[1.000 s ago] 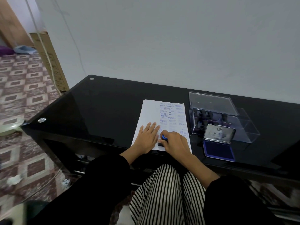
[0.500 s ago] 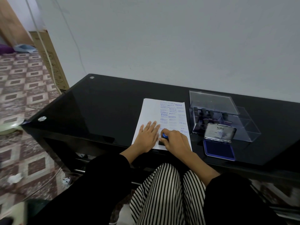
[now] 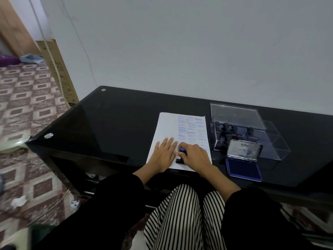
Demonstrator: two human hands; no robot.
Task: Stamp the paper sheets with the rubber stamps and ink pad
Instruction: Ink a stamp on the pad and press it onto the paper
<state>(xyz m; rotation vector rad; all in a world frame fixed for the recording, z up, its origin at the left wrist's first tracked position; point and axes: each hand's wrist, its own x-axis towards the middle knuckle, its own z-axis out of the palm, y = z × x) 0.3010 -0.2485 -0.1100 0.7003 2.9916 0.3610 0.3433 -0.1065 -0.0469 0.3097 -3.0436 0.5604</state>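
Note:
A white paper sheet with several blue stamp prints lies on the black glass table. My left hand rests flat on its lower part, fingers straight. My right hand grips a rubber stamp with a blue handle; its black base sits on the paper near the front edge. To the right lies the open ink pad, blue pad forward and metal lid raised.
A clear plastic box holding several dark-handled stamps stands behind the ink pad, its lid open. The wall runs along the table's far side. A patterned floor and a cardboard box lie to the left. My striped knees sit under the front edge.
Both hands stay in nearly the same place on the paper; the stamp remains pressed down. Only the camera view has shifted slightly.

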